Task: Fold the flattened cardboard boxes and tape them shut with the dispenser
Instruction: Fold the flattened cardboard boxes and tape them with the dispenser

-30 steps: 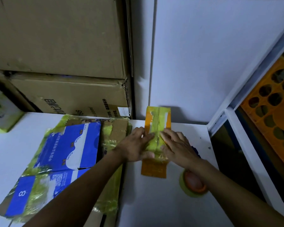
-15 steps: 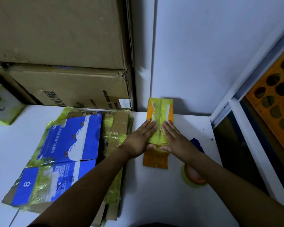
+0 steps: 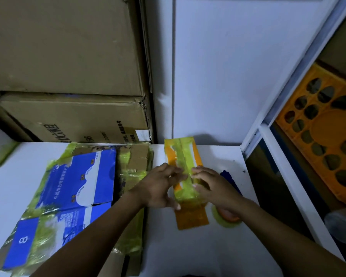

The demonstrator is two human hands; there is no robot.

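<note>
A small orange box (image 3: 190,218) lies on the white table (image 3: 188,246), its top covered by a strip of yellow-green tape (image 3: 183,156). My left hand (image 3: 160,186) arches over the box's left side with its fingertips on the tape. My right hand (image 3: 214,188) rests on the right side, its bent fingertips pressing the tape. A yellow-green tape roll with an orange core (image 3: 228,219) sits by my right wrist, partly hidden. Behind that hand a dark blue object (image 3: 227,175) shows only in part.
A flattened blue-and-white carton (image 3: 76,182) wrapped in tape lies on more flat cardboard (image 3: 137,154) at the left. Large brown boxes (image 3: 68,116) are stacked at the back left. A white wall stands behind. An orange crate (image 3: 324,132) sits off the table's right edge.
Both hands have slid back along the tape toward me, and the fingers have gone from flat to bent. The box has not moved.
</note>
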